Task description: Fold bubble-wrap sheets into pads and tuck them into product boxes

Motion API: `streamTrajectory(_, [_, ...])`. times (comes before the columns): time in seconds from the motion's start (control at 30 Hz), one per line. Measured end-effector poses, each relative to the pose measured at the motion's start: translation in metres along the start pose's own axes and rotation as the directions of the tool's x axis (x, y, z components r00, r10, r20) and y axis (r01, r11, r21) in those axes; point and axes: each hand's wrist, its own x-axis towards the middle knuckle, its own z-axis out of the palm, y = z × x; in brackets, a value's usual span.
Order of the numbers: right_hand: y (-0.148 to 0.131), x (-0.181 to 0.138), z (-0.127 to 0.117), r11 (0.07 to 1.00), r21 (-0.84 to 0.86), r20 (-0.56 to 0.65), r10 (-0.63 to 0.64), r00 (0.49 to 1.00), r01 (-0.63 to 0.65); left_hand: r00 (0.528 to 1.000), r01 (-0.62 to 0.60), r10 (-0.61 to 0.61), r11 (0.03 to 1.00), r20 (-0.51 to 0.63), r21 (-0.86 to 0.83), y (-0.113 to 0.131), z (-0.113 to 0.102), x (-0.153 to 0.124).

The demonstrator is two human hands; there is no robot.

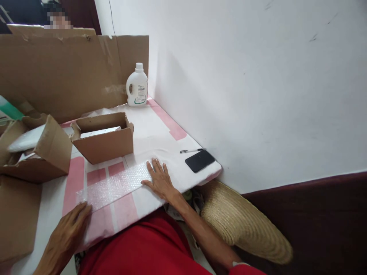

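Observation:
A strip of clear bubble wrap [116,185] lies flat and slightly slanted on the pink and white tablecloth [169,168] near the table's front edge. My right hand [158,179] rests open on its right end, fingers spread and palm down. At the strip's lower left corner, my left hand [69,229] lies with its fingers stretched close together, the tips touching the edge. Just behind the strip stands an open cardboard box [104,147] holding a white flat item [100,132]. What lies under the bubble wrap, apart from the cloth, does not show.
More cardboard boxes [53,158] crowd the left, one holding white packages [27,139]. A tall cardboard panel [69,72] stands behind, beside a white jug [138,88]. A pen [190,151] and black phone [200,160] lie near the wall; a woven straw item [241,221] sits below.

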Motion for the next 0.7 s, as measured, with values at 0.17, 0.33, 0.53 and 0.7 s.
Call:
streamTrajectory(0.17, [-0.066,-0.008,0.003,0.952,0.035,-0.170,-0.294,0.941,0.304,0.997,-0.063,0.062,0.998,0.051,0.030,-0.016,0.002,-0.010])
streamTrajectory(0.33, [-0.153,-0.010,0.018,0.814,0.097,-0.197,-0.548,0.813,0.572,0.986,-0.163,0.161,0.985,0.036,0.064,-0.015,-0.030,0.018])
streamTrajectory(0.53, [-0.154,-0.014,0.008,0.797,0.384,-0.283,-0.379,0.881,0.466,0.992,-0.015,0.014,1.000,-0.128,-0.009,0.030,-0.086,0.092])
streamTrajectory(0.7, [-0.108,-0.032,-0.014,0.406,0.914,-0.089,0.202,0.975,-0.001,0.899,0.289,-0.330,0.941,-0.288,-0.174,0.062,-0.090,0.145])
